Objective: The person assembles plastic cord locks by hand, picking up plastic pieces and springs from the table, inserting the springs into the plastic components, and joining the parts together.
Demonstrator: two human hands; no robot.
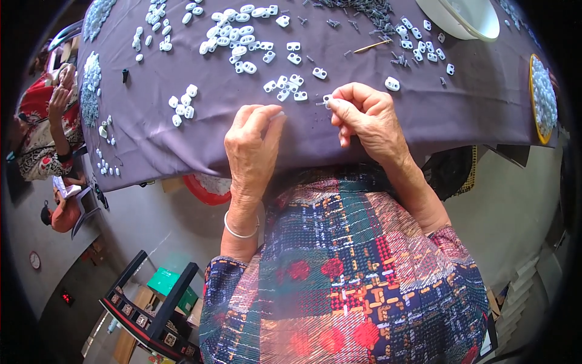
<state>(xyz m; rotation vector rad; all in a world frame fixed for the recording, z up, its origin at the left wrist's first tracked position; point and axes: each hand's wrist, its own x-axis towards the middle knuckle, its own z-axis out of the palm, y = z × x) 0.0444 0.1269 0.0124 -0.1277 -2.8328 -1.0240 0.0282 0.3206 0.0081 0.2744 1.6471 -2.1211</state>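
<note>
My right hand (371,121) pinches a small white plastic cord-lock part (328,99) between thumb and forefinger. A small metal spring (320,104) sticks out from its left side. My left hand (251,136) is closed in a pinch, apart from the right one. Something pale shows at its fingertips, too covered to name. Just beyond and between my hands lies a loose cluster of white two-holed parts (283,95). One more such part (319,73) lies above my right fingers. Further left is a small group of plain white caps (189,113).
A dark cloth covers the table (163,142). Farther back lie a white heap of parts (227,39), a pile of springs (370,15), a pointed wooden stick (371,47) and a white tub (488,29). A yellow-rimmed tray (536,100) stands right; another person's hand (59,100) shows left.
</note>
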